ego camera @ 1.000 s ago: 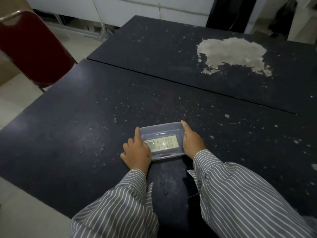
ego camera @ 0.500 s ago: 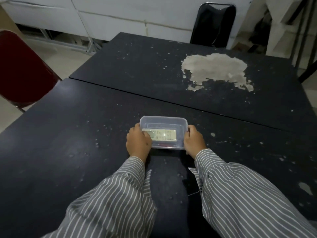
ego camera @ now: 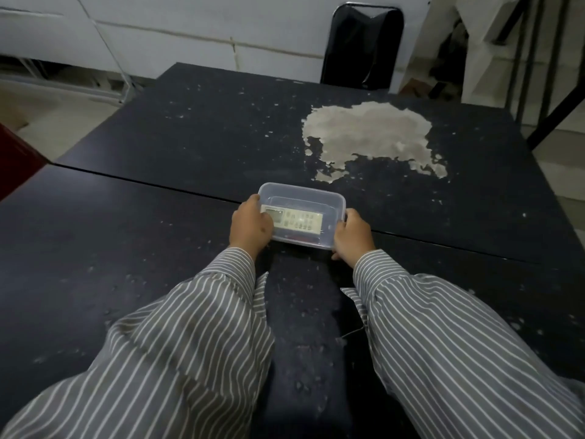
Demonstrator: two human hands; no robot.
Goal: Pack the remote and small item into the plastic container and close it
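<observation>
Plastic container [ego camera: 329, 202] on dark table [ego camera: 126, 248], remote [ego camera: 292, 219] inside. My left hand [ego camera: 250, 228], right hand [ego camera: 353, 237] clasp its 2 short ends. Light, thin-walled, probably flexes; grip rim corners.

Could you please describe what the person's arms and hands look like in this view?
Both arms wear long, loose sleeves of grey cloth with thin white stripes, the left sleeve and the right sleeve ending in buttoned-style cuffs at the wrists. The left hand and right hand are bare, with no gloves visible.
</observation>
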